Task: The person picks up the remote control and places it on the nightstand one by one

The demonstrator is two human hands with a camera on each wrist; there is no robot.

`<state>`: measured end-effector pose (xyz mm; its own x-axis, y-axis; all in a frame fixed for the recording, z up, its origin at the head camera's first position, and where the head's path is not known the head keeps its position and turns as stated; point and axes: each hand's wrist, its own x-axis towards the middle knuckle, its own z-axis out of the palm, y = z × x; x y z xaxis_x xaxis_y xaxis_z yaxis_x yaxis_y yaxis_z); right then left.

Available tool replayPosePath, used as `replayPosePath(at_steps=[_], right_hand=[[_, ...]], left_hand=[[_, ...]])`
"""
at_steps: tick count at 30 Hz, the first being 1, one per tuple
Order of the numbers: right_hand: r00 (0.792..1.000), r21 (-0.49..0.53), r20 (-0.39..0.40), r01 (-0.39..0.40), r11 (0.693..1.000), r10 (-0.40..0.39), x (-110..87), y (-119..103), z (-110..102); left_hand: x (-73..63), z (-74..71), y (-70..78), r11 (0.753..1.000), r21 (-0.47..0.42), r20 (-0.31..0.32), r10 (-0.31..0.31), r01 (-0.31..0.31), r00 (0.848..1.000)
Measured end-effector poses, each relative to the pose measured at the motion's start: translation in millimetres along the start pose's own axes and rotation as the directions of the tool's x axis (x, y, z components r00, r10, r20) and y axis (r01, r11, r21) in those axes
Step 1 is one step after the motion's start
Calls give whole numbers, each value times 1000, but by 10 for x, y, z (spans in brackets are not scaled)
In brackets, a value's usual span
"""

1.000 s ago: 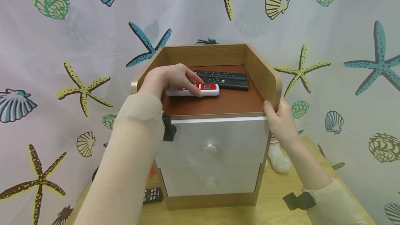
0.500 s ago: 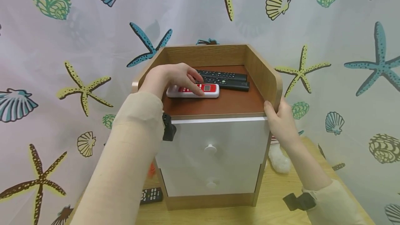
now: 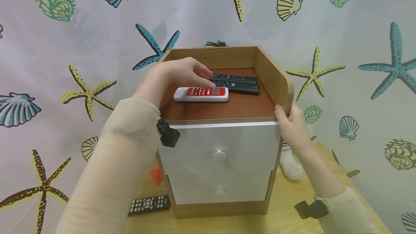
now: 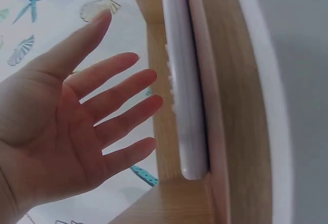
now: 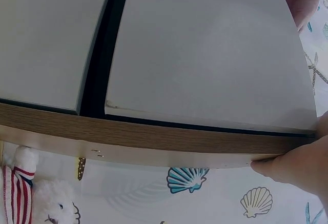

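Note:
A white remote control with a red face (image 3: 203, 95) lies on the brown top of a small wooden cabinet (image 3: 234, 109). Just above it hovers my left hand (image 3: 182, 73), fingers spread and holding nothing; the left wrist view shows a gap between the fingertips and the white remote's side (image 4: 185, 80). Behind that remote lie two black remotes, the rear one (image 3: 238, 78) and the front one (image 3: 243, 88). My right hand (image 3: 293, 125) grips the cabinet's right side panel at the front corner, thumb on the front edge and fingers outside.
Two white drawers with round knobs (image 3: 219, 155) face me. On the wooden table (image 3: 240, 225), a black remote (image 3: 149, 204) lies left of the cabinet, near an orange object (image 3: 156, 174). A white plush toy (image 5: 54, 203) in striped clothing is on the right. A seashell-patterned curtain hangs behind.
My left hand has let go of the white and red remote and lifted up and slightly left. The remote stays on the cabinet top. My right hand has not moved.

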<state>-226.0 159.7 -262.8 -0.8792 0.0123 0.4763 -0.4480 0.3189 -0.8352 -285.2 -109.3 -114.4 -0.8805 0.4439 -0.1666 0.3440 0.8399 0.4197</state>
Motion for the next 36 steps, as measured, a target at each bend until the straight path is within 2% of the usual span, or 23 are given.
replayPosePath(at_steps=[3, 7, 10, 16, 20, 24, 27, 30, 32, 36], right_hand=[[1000, 3, 0, 6, 1000, -6, 4, 3, -2], [1000, 8, 8, 4, 1000, -4, 0, -8, -2], [1000, 12, 9, 4, 1000, -4, -7, -22, -4], [1000, 18, 2, 12, 1000, -12, -5, -20, -8], [1000, 15, -6, 17, 1000, -17, 0, -16, -14], [1000, 10, -7, 20, 1000, -20, -1, -15, -19], [1000, 9, -6, 21, 1000, -21, -2, -11, -21], [1000, 14, -6, 23, 1000, -23, -2, -2, -22], [1000, 16, -5, 22, 1000, -22, -2, 2, -20], [1000, 22, -1, 20, 1000, -20, -5, 6, -16]], left_hand=[[-80, -14, -3, 999, 12, -40, 48, -47, 998], [-255, -26, -44, 990, -3, -91, 140, -141, 986], [-429, -22, -67, 978, -21, -125, 204, -208, 971], [-762, 36, -66, 955, -50, -205, 275, -291, 939], [-931, 130, -75, 941, -43, -255, 316, -337, 914], [-1056, 270, -151, 911, -62, -312, 370, -407, 875], [-1116, 395, -245, 880, -42, -366, 428, -474, 826], [-1177, 531, -351, 862, 6, -432, 459, -507, 776], [-1238, 617, -427, 863, 31, -470, 458, -505, 754], [-1378, 776, -610, 860, 29, -531, 445, -510, 721]])
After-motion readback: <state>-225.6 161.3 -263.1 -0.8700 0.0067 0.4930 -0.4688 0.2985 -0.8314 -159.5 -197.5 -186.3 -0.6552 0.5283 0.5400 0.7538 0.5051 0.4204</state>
